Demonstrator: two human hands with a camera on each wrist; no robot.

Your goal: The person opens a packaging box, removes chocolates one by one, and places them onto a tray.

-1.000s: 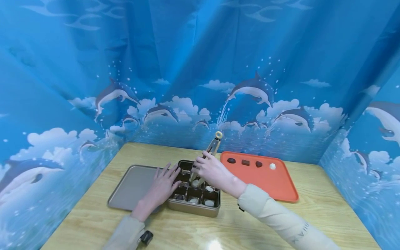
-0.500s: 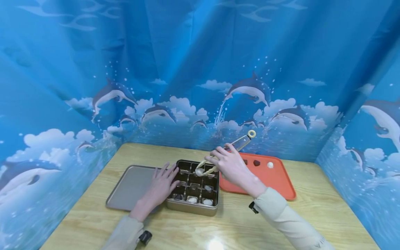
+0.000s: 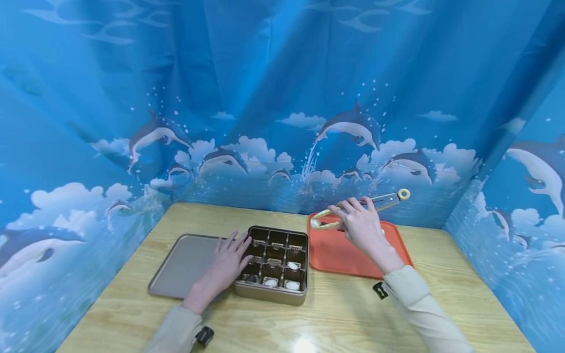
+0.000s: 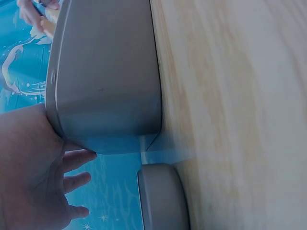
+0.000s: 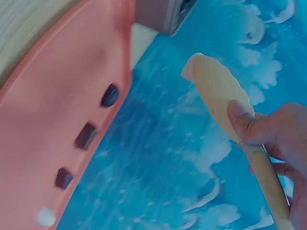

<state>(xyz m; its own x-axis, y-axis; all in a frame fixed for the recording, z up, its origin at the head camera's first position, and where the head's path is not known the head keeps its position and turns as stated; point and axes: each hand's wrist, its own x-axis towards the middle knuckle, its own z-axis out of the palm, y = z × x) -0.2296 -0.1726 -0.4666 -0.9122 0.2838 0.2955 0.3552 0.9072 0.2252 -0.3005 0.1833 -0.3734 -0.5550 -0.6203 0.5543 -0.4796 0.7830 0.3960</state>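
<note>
My right hand [image 3: 364, 228] grips yellow-handled food tongs [image 5: 220, 91], thumb pressed along one arm in the right wrist view. A white chocolate-like piece [image 3: 315, 222] sits between the tong tips, held over the left end of the red tray [image 3: 340, 257]. My left hand [image 3: 227, 260] rests with straight, spread fingers at the left rim of a brown metal box [image 3: 269, 294]. The box is divided into small compartments. White pieces [image 3: 293, 285] lie in several front and right ones, and a dark piece [image 3: 251, 278] in the front left one.
A flat grey metal lid [image 3: 185, 264] lies left of the box, partly under my left forearm. Along the tray's far edge are a round dark chocolate [image 5: 110, 95], two more dark ones [image 5: 86, 136] and a white one [image 5: 46, 216]. A dolphin-print curtain [image 3: 282, 122] stands behind the table.
My right hand has lifted the white piece out of a middle compartment with the tongs and carried it right, over the tray. My left hand stays at the box rim.
</note>
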